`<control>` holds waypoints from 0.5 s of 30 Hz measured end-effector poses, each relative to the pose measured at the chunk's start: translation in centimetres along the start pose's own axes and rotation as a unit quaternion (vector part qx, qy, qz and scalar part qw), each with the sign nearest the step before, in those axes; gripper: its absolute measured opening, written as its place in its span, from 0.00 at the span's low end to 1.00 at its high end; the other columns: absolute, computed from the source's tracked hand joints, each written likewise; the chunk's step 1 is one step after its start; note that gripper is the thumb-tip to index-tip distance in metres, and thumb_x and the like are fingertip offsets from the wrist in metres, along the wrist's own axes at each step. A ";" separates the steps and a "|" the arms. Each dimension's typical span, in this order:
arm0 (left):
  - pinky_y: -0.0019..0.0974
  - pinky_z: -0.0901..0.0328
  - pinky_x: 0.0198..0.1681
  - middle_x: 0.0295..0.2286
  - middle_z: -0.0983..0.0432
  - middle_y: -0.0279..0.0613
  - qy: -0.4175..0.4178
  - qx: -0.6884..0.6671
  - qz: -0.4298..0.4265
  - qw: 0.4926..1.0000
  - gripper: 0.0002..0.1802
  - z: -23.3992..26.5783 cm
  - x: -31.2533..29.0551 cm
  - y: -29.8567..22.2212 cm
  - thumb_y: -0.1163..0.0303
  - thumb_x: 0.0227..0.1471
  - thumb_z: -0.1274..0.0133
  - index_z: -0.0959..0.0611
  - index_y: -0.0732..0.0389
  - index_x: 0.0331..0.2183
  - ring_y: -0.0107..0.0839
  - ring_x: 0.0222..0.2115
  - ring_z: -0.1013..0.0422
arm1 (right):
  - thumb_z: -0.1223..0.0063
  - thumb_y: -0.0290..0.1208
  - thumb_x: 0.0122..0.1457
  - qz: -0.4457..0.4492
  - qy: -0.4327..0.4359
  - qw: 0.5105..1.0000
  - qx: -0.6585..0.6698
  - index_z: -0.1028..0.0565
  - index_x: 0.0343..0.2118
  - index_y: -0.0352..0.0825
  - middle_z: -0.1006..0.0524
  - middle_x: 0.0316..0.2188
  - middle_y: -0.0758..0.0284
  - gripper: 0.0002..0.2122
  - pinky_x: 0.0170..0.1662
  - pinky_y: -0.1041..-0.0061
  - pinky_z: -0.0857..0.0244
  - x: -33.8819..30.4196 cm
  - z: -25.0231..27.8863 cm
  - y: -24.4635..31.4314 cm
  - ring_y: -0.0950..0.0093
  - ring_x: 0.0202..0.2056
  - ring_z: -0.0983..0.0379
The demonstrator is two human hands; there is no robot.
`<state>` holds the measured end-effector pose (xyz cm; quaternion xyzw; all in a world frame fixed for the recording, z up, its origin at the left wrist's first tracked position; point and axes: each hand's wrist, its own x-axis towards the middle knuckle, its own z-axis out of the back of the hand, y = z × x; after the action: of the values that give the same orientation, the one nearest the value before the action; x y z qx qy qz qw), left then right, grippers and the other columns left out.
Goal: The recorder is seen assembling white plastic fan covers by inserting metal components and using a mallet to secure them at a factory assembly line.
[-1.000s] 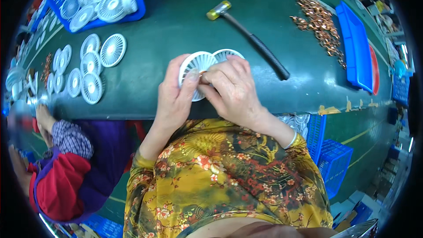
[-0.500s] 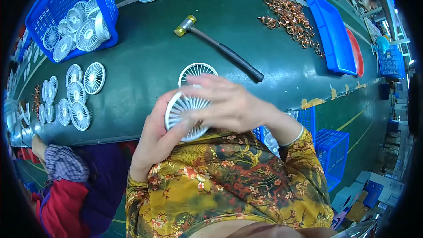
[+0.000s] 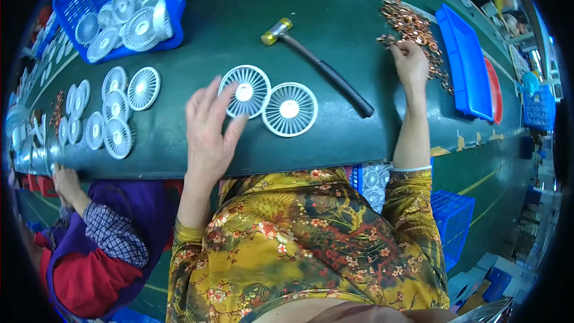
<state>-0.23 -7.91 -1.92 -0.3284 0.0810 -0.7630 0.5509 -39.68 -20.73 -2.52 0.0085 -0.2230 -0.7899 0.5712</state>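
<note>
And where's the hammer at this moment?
In the head view, the hammer lies upper-middle on the green table, beyond two white spoked discs, left of the copper-coloured rings.

The bench (image 3: 353, 146) offers a bare strip along its front edge, from the pair of white spoked discs (image 3: 290, 109) to the right forearm (image 3: 412, 134). Behind it, the yellow-faced mallet (image 3: 335, 78) slants across the way. The blue tray (image 3: 463, 66) walls the right side; leftward, an open gap separates the left hand (image 3: 209, 128) from the clustered discs (image 3: 116, 104).
</note>
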 end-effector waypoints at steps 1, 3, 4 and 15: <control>0.46 0.44 0.56 0.51 0.33 0.53 -0.014 0.015 0.011 1.000 0.25 0.8 0.4 0.8 0.70 0.49 0.44 0.26 0.61 0.51 0.50 0.52 0.38 | 0.43 0.40 0.53 0.024 0.005 1.000 0.000 0.20 0.30 0.38 0.20 0.28 0.62 0.11 0.35 0.68 0.30 -0.3 0.2 -0.2 0.64 0.31 0.22; 0.48 0.45 0.57 0.52 0.34 0.57 -0.055 0.087 0.038 0.994 0.27 2.1 1.0 3.6 0.63 0.52 0.44 0.28 0.62 0.52 0.55 0.54 0.40 | 0.43 0.39 0.54 0.036 -0.023 0.998 0.041 0.20 0.31 0.36 0.21 0.26 0.60 0.11 0.33 0.69 0.32 -1.2 0.8 0.2 0.64 0.28 0.24; 0.48 0.45 0.57 0.52 0.35 0.58 -0.062 0.153 0.070 0.984 0.30 2.5 1.2 5.2 0.61 0.51 0.44 0.30 0.63 0.53 0.56 0.54 0.41 | 0.42 0.39 0.54 0.068 -0.053 0.994 0.071 0.20 0.32 0.35 0.22 0.26 0.59 0.11 0.33 0.70 0.33 -2.0 1.2 0.7 0.66 0.27 0.24; 0.47 0.34 0.44 0.33 0.23 0.51 -0.058 0.310 0.137 0.939 0.23 4.6 -0.5 9.4 0.59 0.47 0.40 0.22 0.62 0.43 0.49 0.36 0.27 | 0.41 0.22 0.53 0.271 0.028 0.930 0.247 0.23 0.30 0.29 0.25 0.26 0.67 0.03 0.28 0.83 0.36 -11.9 3.7 7.9 0.81 0.24 0.31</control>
<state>9.99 -9.92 -3.12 -0.1701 -0.1474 -0.6471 0.7284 -29.43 -10.69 0.80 0.1104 -0.3893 -0.5240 0.7495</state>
